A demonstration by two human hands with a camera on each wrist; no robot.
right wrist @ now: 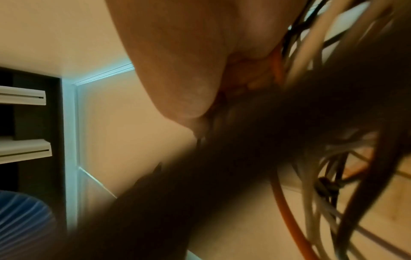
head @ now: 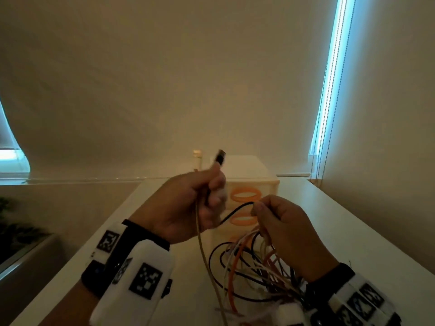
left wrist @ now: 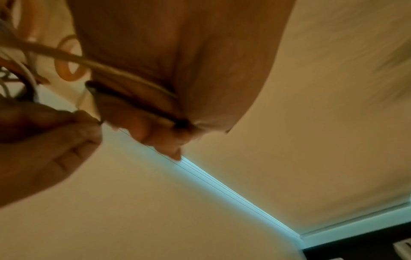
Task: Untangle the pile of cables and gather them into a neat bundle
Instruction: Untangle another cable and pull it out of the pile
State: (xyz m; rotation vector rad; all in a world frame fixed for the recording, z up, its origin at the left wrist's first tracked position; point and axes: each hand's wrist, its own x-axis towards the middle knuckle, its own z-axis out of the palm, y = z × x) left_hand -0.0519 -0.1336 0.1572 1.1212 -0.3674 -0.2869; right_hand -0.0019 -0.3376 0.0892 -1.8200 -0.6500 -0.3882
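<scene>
- The left hand (head: 188, 203) is raised above the bench (head: 353, 231), its fingers (head: 215, 184) curled tight around two cable ends: a black cable (head: 235, 211) and a tan cable (head: 204, 255).
- The black cable's plug (head: 221, 157) sticks up just above the left fingers; a pale plug (head: 197, 154) shows beside it, though the blur hides whether it belongs to the tan cable.
- From below the left fingers the black cable arcs across to the right hand (head: 289, 236), whose fingertips (head: 257, 208) pinch it.
- The tan cable hangs straight down from the left fingers towards the bench.
- The right hand's other fingers close on a gathered bunch of loops; the tangled pile of cables (head: 254, 271), black, white and orange, hangs beneath them down to the bench.
- In the right wrist view, an orange cable (right wrist: 286, 211) and white strands run past the palm; the grip itself is too blurred to read.
- A pale box (head: 251, 182) with orange rings (head: 246, 195) stands on the bench just beyond both hands.
</scene>
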